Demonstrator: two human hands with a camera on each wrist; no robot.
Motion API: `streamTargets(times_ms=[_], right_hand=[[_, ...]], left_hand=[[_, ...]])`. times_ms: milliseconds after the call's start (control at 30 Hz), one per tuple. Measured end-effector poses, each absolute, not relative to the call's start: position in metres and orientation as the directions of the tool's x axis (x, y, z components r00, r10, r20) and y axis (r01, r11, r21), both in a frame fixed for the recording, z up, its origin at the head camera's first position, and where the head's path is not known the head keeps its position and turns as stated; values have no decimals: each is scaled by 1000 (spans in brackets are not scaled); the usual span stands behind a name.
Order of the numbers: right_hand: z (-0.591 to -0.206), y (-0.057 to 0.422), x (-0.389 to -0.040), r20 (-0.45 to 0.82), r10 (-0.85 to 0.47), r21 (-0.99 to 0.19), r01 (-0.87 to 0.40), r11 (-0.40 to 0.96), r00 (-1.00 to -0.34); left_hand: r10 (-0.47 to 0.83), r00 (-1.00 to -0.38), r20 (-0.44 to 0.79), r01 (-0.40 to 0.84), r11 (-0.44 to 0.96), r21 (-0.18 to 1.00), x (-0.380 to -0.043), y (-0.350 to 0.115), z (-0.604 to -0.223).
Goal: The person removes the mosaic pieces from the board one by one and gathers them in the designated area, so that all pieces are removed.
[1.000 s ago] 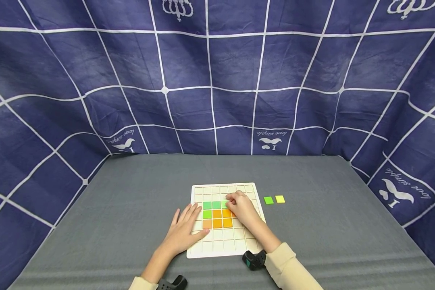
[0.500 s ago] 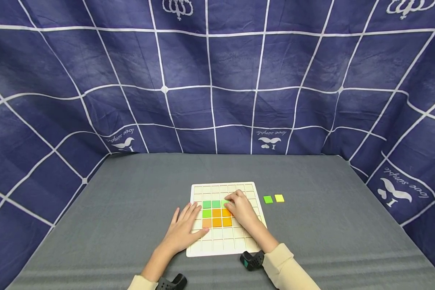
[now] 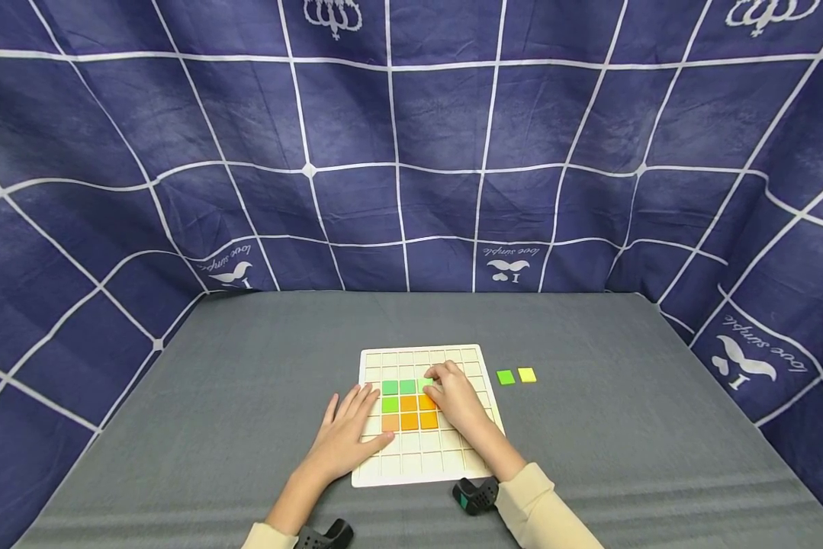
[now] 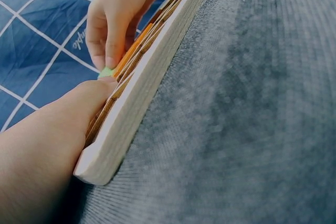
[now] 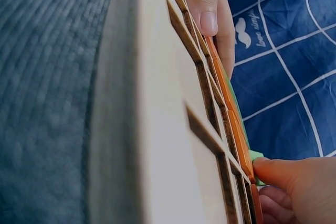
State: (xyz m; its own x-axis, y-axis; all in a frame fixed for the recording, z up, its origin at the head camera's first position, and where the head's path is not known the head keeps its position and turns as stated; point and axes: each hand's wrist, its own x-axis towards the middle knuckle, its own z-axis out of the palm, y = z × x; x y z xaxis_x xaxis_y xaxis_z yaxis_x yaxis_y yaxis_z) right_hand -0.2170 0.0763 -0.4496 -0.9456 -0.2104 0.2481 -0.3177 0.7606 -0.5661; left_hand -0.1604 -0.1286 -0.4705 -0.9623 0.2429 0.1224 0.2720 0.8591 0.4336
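Note:
A cream grid board (image 3: 411, 463) lies on the grey cloth. Its cells hold several square tiles: two teal ones, a bright green tile (image 3: 390, 405), a peach tile (image 3: 390, 422) and several orange tiles (image 3: 409, 421). My left hand (image 3: 342, 442) rests with spread fingers on the board's left side, thumb near the peach tile. With thumb and fingers, my right hand (image 3: 455, 395) pinches a light green tile (image 5: 256, 155) at the right end of the teal row. That tile (image 4: 106, 72) also shows under its fingertips in the left wrist view. The right hand hides some cells beneath it.
Right of the board, a green tile (image 3: 506, 377) and a yellow tile (image 3: 527, 375) lie on the grey cloth (image 3: 624, 427). Behind the table hangs a blue curtain (image 3: 438, 206) with white lines. Black bands (image 3: 475, 496) are worn on both wrists.

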Motion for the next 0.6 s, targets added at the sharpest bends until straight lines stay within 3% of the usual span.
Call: streamTargets(times_ms=[333, 600], right_hand=[[-448, 75, -216, 249, -187, -624, -305, 719, -950], [-442, 85, -212, 237, -99, -751, -247, 613, -967]], left_hand=[[240, -963, 123, 269, 862, 430, -160, -130, -469], [244, -962, 123, 273, 858, 434, -160, -129, -470]])
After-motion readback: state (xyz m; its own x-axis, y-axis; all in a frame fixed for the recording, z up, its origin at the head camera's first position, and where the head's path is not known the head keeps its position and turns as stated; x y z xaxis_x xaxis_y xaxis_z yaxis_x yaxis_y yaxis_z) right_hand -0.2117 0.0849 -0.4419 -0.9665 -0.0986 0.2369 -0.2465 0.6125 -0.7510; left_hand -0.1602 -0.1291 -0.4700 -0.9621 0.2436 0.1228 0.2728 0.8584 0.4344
